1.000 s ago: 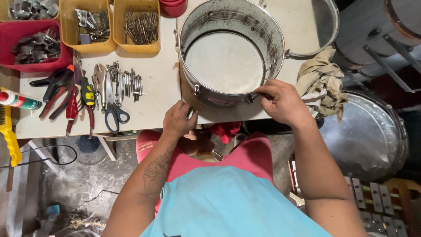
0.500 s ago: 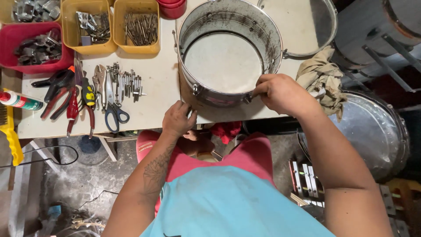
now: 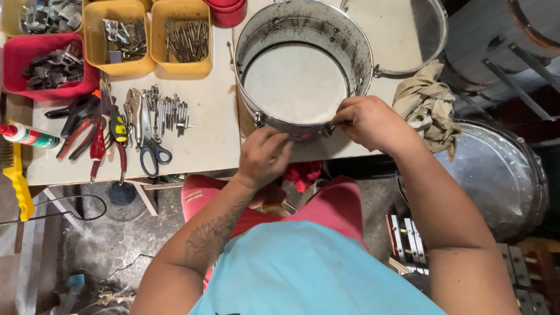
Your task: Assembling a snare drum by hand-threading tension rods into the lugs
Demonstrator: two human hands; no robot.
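Gripping near rim of metal drum shell (image 3: 303,64), centre top of frame, lying on white table (image 3: 210,134). Left hand (image 3: 263,156) curling half closed, fingertips touching shell's lower edge; what they are pinching is hidden. Right hand (image 3: 373,122) closing around small metal fitting at rim, fingers folded tight, fitting mostly covered. Rag (image 3: 429,105) lying right of shell. Scissors (image 3: 153,149), pliers (image 3: 96,137) lying at left. Yellow bins (image 3: 154,61) of screws sitting upper left, partly cut off.
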